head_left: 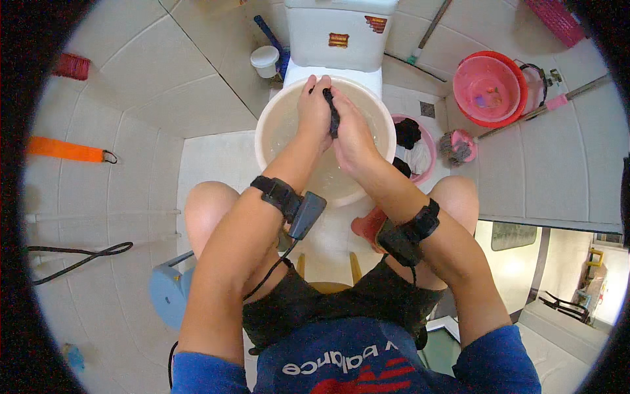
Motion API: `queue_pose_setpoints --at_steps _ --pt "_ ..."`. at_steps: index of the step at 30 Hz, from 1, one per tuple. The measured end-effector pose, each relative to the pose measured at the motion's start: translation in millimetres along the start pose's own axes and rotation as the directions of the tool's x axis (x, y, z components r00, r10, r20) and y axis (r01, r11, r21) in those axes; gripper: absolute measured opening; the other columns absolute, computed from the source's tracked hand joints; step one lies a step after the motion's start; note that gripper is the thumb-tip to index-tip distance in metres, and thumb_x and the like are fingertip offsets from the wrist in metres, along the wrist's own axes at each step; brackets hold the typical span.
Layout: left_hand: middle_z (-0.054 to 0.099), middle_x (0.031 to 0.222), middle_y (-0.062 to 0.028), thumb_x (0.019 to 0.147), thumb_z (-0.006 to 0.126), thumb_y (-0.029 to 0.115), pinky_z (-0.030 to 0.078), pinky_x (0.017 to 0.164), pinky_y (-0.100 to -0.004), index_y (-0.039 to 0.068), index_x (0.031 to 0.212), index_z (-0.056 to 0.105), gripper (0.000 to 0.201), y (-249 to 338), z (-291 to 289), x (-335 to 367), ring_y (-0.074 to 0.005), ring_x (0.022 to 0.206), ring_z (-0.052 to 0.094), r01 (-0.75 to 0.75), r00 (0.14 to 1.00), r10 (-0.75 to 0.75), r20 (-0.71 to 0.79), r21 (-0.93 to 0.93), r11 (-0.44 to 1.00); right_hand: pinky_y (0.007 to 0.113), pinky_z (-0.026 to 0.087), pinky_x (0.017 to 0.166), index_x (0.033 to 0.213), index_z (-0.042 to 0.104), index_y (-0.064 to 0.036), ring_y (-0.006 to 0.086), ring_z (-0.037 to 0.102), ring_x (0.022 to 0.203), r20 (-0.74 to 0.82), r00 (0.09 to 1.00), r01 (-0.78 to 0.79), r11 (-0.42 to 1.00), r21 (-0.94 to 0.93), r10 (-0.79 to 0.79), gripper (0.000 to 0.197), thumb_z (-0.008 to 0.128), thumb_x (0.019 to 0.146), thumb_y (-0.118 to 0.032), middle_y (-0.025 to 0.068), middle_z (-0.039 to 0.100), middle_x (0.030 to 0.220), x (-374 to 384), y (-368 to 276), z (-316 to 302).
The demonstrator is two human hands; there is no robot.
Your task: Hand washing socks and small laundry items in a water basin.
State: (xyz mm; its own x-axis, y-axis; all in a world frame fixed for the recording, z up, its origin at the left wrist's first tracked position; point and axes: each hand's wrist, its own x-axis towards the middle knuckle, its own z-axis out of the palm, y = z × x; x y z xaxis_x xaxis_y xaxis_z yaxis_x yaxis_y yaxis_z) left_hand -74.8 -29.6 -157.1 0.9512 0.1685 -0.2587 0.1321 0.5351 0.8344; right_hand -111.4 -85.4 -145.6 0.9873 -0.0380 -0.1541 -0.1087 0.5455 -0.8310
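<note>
The left hand point(314, 117) and right hand point(353, 134) are pressed together, palms facing, fingers nearly straight, with 1 black cloth point(333, 117) squeezed between them at the upper centre of the frame. Its visible strip runs lengthwise up the frame, upper end leaning left. The 2 hands are over 1 cream basin point(261, 141) of cloudy water. Right of it, 1 pink basin point(434, 154) holds black clothes point(407, 133) and white fabric point(418, 159). At top centre stands 1 white toilet point(341, 49).

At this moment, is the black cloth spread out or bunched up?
Bunched up: only a narrow strip of the black cloth shows, pressed between the left hand and the right hand.
</note>
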Motion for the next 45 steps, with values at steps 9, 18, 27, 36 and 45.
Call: queue_pose_setpoints --at_steps 9,18,27,36,45 --pt "0.053 0.14 -0.0223 0.099 0.058 0.04 0.047 0.097 -0.038 0.003 0.147 0.046 0.061 15.4 5.4 -23.2 -0.0243 0.12 0.055 -0.053 0.998 0.056 0.001 0.299 0.953 0.043 0.045 0.099 0.113 0.061 -0.0057 0.028 0.059 0.109 -0.066 0.989 -0.136 0.99 -0.048 0.133 0.054 0.045 0.1 -0.055 0.0122 0.065 0.112 -4.3 10.1 -4.4" --pt "0.071 0.106 -0.0177 0.101 0.049 0.033 0.035 0.113 -0.0483 0.006 0.111 0.068 0.035 17.6 -13.8 -14.9 -0.0368 0.097 0.067 -0.893 0.351 0.472 0.808 0.44 -0.089 0.052 0.043 0.106 0.13 0.057 -0.0136 0.031 0.057 0.12 0.257 0.855 -0.516 0.786 0.34 0.45 0.074 0.033 0.095 -0.075 0.0117 0.063 0.123 14.2 -37.3 -21.0" --pt "0.066 0.075 -0.015 0.103 0.05 0.042 0.048 0.069 -0.0421 -0.003 0.087 0.069 0.052 9.6 -8.5 -9.0 -0.0262 0.068 0.058 -0.098 0.987 0.154 -0.033 0.642 0.76 0.049 0.039 0.109 0.148 0.043 -0.006 0.0335 0.049 0.134 -0.011 0.904 -0.411 0.86 -0.303 0.428 0.086 0.017 0.099 -0.071 0.0204 0.052 0.144 -8.6 -14.3 2.1" --pt "0.062 0.097 -0.0129 0.102 0.052 0.043 0.055 0.076 -0.0471 0.003 0.12 0.058 0.044 9.5 -37.0 10.8 -0.0277 0.084 0.064 0.387 0.921 -0.385 -0.062 0.25 0.887 0.046 0.049 0.1 0.143 0.048 -0.0011 0.0379 0.06 0.122 0.102 0.939 -0.102 0.549 -0.829 0.329 0.087 0.025 0.098 -0.071 0.0266 0.06 0.132 -0.7 11.5 -24.1" --pt "0.061 0.108 -0.0137 0.092 0.069 0.043 0.057 0.08 -0.04 0.004 0.124 0.055 0.052 17.1 -75.7 14.2 -0.0254 0.099 0.065 0.445 0.861 -0.494 0.124 0.29 0.847 0.036 0.055 0.066 0.111 0.067 -0.0092 0.0219 0.067 0.076 0.355 0.866 0.118 0.544 -0.831 0.353 0.044 0.068 0.088 -0.046 0.0103 0.07 0.091 17.8 2.8 -86.3"
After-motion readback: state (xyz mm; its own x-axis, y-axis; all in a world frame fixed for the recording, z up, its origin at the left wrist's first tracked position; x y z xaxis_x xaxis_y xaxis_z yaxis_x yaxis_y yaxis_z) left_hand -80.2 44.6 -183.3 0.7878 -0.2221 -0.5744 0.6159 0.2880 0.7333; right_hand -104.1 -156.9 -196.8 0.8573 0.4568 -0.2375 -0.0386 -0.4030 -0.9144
